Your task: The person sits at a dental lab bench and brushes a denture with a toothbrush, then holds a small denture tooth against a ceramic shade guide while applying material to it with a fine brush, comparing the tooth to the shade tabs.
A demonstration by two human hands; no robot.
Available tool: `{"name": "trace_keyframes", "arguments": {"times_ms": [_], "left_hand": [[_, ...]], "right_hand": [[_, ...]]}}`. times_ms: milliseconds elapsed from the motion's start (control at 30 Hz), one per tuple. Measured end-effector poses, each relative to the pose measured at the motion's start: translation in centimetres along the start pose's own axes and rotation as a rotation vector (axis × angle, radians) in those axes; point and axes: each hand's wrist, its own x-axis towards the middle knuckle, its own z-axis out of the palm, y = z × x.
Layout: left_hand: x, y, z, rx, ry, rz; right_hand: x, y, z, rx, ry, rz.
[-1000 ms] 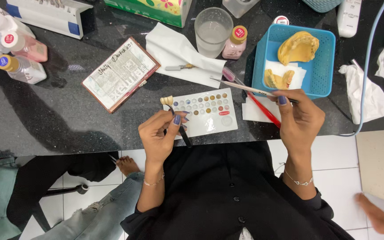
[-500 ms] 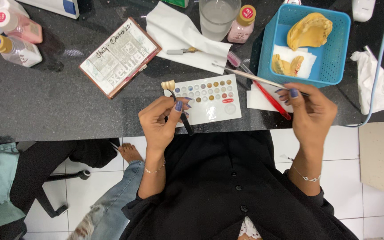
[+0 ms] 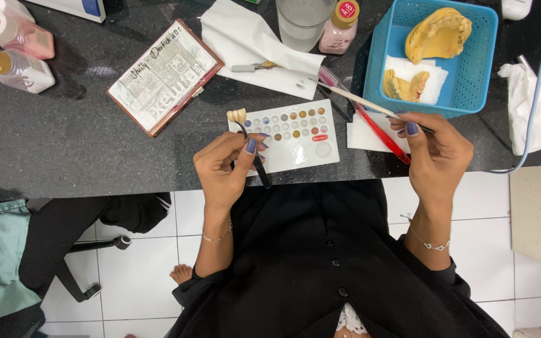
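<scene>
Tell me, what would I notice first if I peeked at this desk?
Probably the left hand near the middle, pinching a thin black holder with a small tooth-shaped piece on its tip, over a white palette of little colour dots. The right hand holds a slim brush beside it. Behind, a bright blue basket holds yellow dental casts.

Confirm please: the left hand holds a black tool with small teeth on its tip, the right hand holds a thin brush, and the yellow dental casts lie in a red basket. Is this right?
One detail is wrong. In the head view the basket holding the yellow dental casts is blue, not red. The rest stands: the left hand holds the black tool with small teeth on its tip, and the right hand holds a thin brush.
</scene>
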Motion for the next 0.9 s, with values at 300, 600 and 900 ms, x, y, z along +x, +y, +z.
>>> {"name": "trace_keyframes", "arguments": {"times_ms": [300, 600, 900], "left_hand": [[0.0, 0.1, 0.1, -0.008, 0.0, 0.011], [-0.2, 0.0, 0.4, -0.007, -0.002, 0.016], [-0.3, 0.0, 0.4, -0.016, -0.004, 0.0]], "right_hand": [[0.4, -0.2, -0.4, -0.049, -0.032, -0.018], [-0.4, 0.5, -2.4, -0.039, 0.036, -0.086], [0.2, 0.9, -0.8, -0.122, -0.08, -0.171]]}}
